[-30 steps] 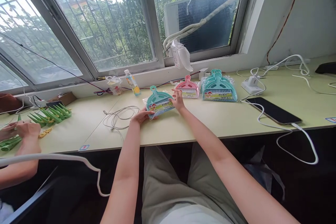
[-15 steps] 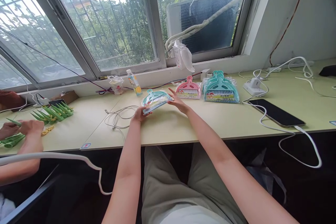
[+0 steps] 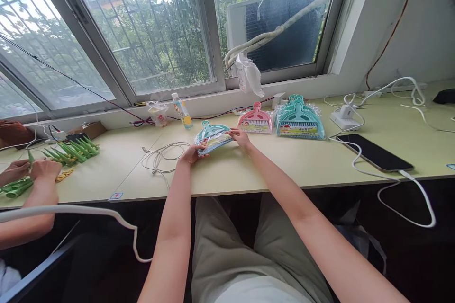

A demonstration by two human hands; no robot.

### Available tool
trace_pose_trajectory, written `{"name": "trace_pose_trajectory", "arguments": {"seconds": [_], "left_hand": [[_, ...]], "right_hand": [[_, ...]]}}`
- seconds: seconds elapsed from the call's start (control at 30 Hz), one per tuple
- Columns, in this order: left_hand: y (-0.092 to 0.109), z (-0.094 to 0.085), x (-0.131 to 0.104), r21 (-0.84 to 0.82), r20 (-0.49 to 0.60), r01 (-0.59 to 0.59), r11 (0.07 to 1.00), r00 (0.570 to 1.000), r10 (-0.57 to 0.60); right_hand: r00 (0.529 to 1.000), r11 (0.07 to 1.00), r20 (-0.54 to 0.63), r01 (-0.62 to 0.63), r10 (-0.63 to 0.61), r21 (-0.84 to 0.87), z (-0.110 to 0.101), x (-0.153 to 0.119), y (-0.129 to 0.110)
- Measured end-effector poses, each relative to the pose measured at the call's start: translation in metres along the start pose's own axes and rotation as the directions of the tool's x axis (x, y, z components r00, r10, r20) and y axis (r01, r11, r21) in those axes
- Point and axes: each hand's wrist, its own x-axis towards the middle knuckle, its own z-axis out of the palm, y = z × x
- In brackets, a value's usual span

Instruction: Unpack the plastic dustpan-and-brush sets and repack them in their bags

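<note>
a teal pan (image 3: 217,132) is being held at both ends at the table (image 3: 227,180), tilting back; clear, glossy wrap (image 3: 205,152) is covering it, a colourful label (image 3: 215,140) is running across its front, its looped handle (image 3: 206,126) is pointing away at the upper left, and its bottom edge is sloping down toward the left

No words are legible. Printed multicoloured labels (image 3: 298,130) with dark characters — too small and blurred to make out — stand on the held teal plastic-wrapped dustpan-and-brush set (image 3: 214,129), the pink plastic-wrapped set (image 3: 256,114) and the teal plastic-wrapped stack (image 3: 297,112). Lettering on the clear plastic bottle (image 3: 182,111) is likewise unreadable. A white blue-bordered sticker (image 3: 116,196) at the pale-yellow table's (image 3: 220,175) front edge bears a red arrow-like mark.
</note>
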Motion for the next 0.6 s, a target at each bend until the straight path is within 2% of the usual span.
{"name": "trace_pose_trajectory", "arguments": {"seconds": [0.2,0.33,0.43,0.5,0.6], "left_hand": [[0.001,0.003,-0.007,0.065,0.100,0.002,0.998,0.995,-0.009],[-0.001,0.004,-0.007,0.083,0.158,-0.033,0.996,0.987,0.019],[0.000,0.006,-0.009,0.092,0.161,-0.052,0.994,0.986,0.037],[0.001,0.008,-0.011,0.106,0.133,-0.051,0.993,0.990,0.037],[0.003,0.010,-0.013,0.134,0.124,-0.047,0.990,0.992,0.030]], "right_hand": [[0.984,0.983,-0.113,0.118,-0.135,-0.143,0.000,0.001,-0.001],[0.977,0.974,-0.156,0.115,-0.147,-0.197,0.002,-0.001,-0.002],[0.982,0.987,-0.158,0.085,-0.106,-0.137,0.001,-0.003,-0.004],[0.989,0.998,-0.141,0.046,-0.051,-0.039,0.000,-0.003,-0.005],[0.985,0.975,-0.028,-0.161,0.167,0.154,-0.002,-0.002,-0.005]]}}
